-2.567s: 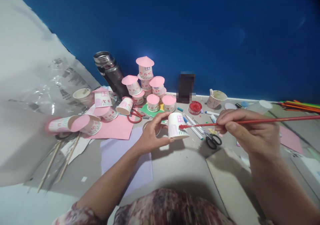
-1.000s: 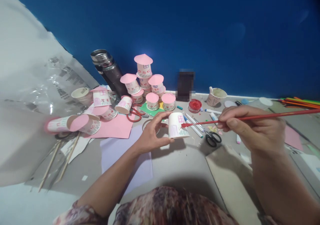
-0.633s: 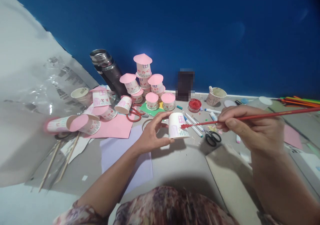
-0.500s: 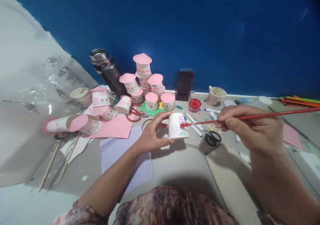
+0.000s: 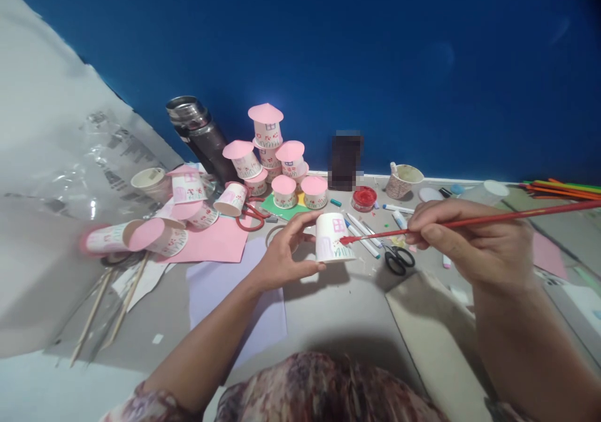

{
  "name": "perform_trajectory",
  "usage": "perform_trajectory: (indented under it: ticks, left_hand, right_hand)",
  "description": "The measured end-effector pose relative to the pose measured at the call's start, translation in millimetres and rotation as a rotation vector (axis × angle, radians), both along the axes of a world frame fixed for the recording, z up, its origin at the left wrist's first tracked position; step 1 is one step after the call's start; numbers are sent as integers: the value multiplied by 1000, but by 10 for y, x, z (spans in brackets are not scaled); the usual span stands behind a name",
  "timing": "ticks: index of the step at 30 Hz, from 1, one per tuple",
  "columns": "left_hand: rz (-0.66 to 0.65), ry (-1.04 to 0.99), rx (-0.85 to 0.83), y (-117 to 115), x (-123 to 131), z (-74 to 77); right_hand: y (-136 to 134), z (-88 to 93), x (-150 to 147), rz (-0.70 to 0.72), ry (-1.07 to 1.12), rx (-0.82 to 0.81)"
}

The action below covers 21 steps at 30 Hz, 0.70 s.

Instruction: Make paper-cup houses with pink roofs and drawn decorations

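My left hand (image 5: 288, 250) grips a white paper cup (image 5: 330, 237) upside down by its base and rim, above the table. A purple window, a pale purple door and green grass strokes are drawn on its side. Between the thumb and fingers of my right hand (image 5: 469, 240) is a long red paintbrush (image 5: 511, 214). Its red-coated tip is at the cup's right side, near small red marks. Beyond the cup stands an open pot of red paint (image 5: 364, 198). Decorated cups with pink cone roofs (image 5: 265, 124) are stacked at the back.
A dark metal flask (image 5: 201, 137) leans at the back left. Red-handled scissors (image 5: 251, 217), black-handled scissors (image 5: 399, 260), several markers (image 5: 361, 228) and a patterned cup (image 5: 404, 181) lie or stand around. Purple paper (image 5: 235, 303) and pink paper (image 5: 216, 247) cover the left side.
The brush tip has shifted slightly down and right on the cup's side. Both hands keep their hold, and the camera view has moved a little.
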<state>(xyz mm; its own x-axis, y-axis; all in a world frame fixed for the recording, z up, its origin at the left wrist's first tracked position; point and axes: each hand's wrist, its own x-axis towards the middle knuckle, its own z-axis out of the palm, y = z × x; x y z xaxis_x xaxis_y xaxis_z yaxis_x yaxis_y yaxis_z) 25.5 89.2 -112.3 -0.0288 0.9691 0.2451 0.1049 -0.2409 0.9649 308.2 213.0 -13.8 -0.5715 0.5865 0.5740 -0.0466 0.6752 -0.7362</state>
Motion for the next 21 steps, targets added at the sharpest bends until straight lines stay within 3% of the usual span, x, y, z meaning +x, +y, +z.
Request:
perform_trajectory:
  ticks: [21]
  left_hand:
    - [-13,2,-8,-1,4,17]
  right_hand:
    - [10,-22,33,-12,-1,-43]
